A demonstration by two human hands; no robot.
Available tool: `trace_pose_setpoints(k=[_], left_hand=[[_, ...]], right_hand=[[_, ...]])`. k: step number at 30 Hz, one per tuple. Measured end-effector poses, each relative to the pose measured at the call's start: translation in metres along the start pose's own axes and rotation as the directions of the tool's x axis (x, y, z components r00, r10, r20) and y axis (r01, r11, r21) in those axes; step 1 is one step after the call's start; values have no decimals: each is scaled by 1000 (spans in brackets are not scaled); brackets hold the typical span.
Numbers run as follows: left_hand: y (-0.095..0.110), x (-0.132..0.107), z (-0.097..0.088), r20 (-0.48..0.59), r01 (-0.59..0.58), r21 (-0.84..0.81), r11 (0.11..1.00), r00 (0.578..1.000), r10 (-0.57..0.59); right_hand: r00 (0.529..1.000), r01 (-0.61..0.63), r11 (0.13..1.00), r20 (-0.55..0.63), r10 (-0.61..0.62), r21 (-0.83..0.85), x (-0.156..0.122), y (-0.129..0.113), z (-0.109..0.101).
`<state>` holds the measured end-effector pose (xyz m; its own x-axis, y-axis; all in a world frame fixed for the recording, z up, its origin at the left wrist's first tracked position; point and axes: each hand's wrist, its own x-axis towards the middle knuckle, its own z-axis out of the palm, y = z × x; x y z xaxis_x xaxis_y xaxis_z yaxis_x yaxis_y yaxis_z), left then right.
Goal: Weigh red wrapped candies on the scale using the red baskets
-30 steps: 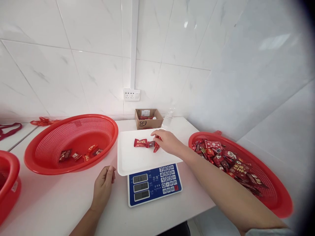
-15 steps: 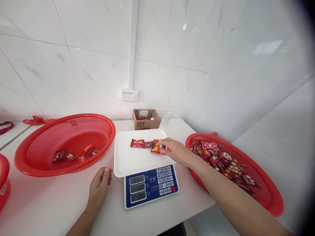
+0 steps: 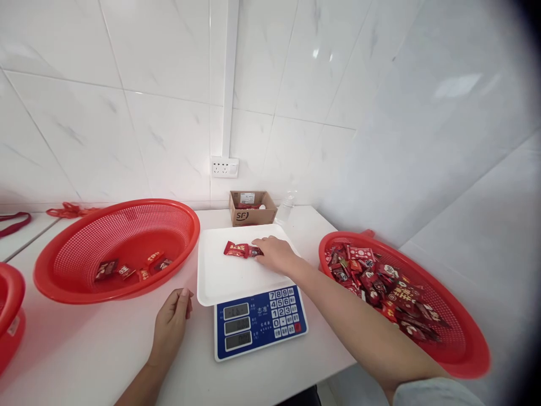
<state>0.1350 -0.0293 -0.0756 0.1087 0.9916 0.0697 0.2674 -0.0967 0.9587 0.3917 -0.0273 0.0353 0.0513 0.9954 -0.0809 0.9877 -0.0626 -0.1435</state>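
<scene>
On the white tray (image 3: 228, 282) of a digital scale (image 3: 262, 324), my right hand (image 3: 274, 255) bends over a short row of wrapped sweets. Its fingers close around a small dark-red sweet (image 3: 255, 251), which shows only in part; whatever lies beneath the palm is hidden. A larger red-wrapped sweet (image 3: 235, 249) is just left of it on the tray. My left hand (image 3: 171, 316) rests near the tray's lower left corner, its fingers curled in and thumb on top, with nothing showing in them.
A wide red basket (image 3: 181, 220) on the left holds several wrapped sweets. Another red basket (image 3: 469, 349) at the right holds a heap of them. Behind the scale stand a cardboard box (image 3: 253, 217) and a clear plastic bottle (image 3: 286, 207). Part of another red container (image 3: 10, 293) shows at far left.
My right hand has shifted left along the row to the small dark-red sweet. The red-and-yellow sweets formerly under its fingers no longer show. My left hand stays put.
</scene>
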Motion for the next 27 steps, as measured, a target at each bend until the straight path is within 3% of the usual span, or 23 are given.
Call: trace_pose_setpoints(k=[4,8,13,19,27], left_hand=[[0,0,0,-2,12,-2,1000,1000,-12],[0,0,0,-6,25,-2,1000,1000,-25],[0,0,1,15,20,-2,1000,1000,-20],[3,-1,1,-4,3,3,1000,1000,-3],[2,0,0,-13,22,-3,1000,1000,-22]], right_hand=[[999,-17,1000,-39,17,10,-7,3,-5],[988,-106,994,-111,108,26,-20,22,-17],[982,-172,984,-73,174,37,-26,42,-11],[989,-93,989,-102,105,116,-8,36,12],[980,66,980,-195,-28,189,8,11,10]])
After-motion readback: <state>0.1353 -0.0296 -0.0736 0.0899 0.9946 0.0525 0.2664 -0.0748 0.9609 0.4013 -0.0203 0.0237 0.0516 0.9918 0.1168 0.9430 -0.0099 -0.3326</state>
